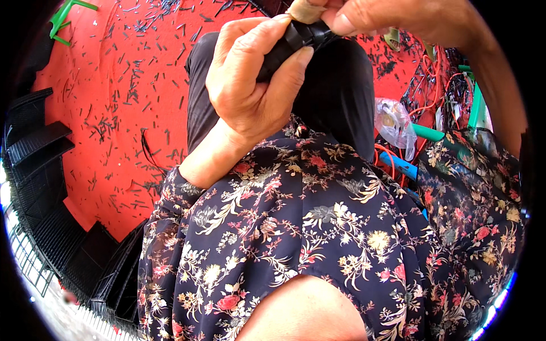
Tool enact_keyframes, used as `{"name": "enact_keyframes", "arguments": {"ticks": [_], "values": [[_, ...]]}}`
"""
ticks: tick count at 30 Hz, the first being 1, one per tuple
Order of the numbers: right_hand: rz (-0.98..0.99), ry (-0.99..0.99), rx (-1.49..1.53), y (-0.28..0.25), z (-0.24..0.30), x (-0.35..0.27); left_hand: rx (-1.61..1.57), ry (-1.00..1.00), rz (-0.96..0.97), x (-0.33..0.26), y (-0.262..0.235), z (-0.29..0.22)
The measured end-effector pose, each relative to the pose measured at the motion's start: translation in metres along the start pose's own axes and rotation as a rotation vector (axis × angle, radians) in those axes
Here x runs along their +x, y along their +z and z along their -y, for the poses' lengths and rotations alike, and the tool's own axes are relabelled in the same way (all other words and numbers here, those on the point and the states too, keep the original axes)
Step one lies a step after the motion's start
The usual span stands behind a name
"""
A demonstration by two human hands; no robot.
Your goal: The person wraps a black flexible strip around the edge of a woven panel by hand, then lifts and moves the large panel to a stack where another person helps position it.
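Note:
My left hand (247, 79) is closed round a dark black plastic piece (298, 37), held up over my knees at the top of the view. Its thumb and fingers grip the piece from two sides. From the upper right my right hand (387, 20) reaches in, its thumb and fingers pinched at the far end of the piece. A tan covering or strip (305, 11) shows at those fingertips; I cannot tell whether it is worn on a finger or held. What the right fingers pinch is largely hidden.
Black scraps lie scattered over the red floor covering (96, 170). Black ridged plastic panels (40, 148) stand along the left. A green stool (65, 23) is at the far left. To the right are a clear plastic bag (395, 122), orange cord (429, 99) and a green bar (426, 132).

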State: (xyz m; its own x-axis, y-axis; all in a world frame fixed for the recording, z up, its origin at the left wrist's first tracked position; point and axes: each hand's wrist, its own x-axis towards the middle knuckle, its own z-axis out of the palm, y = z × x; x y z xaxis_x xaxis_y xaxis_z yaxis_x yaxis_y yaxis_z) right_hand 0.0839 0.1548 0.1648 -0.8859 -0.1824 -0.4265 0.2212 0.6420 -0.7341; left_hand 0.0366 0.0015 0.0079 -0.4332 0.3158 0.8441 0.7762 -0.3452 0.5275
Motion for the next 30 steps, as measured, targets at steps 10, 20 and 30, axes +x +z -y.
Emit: {"name": "enact_keyframes", "arguments": {"ticks": [10,20,30], "values": [[-0.091,-0.032,-0.058,0.010,-0.001,-0.006,0.012,0.078,-0.085,0.000,0.008,0.010],[-0.075,-0.075,-0.230,0.006,0.006,-0.007,-0.024,0.006,-0.029,0.002,0.005,0.006],[-0.213,-0.385,-0.392,0.016,0.005,0.019,-0.047,-0.178,-0.007,0.003,-0.008,0.004]]}}
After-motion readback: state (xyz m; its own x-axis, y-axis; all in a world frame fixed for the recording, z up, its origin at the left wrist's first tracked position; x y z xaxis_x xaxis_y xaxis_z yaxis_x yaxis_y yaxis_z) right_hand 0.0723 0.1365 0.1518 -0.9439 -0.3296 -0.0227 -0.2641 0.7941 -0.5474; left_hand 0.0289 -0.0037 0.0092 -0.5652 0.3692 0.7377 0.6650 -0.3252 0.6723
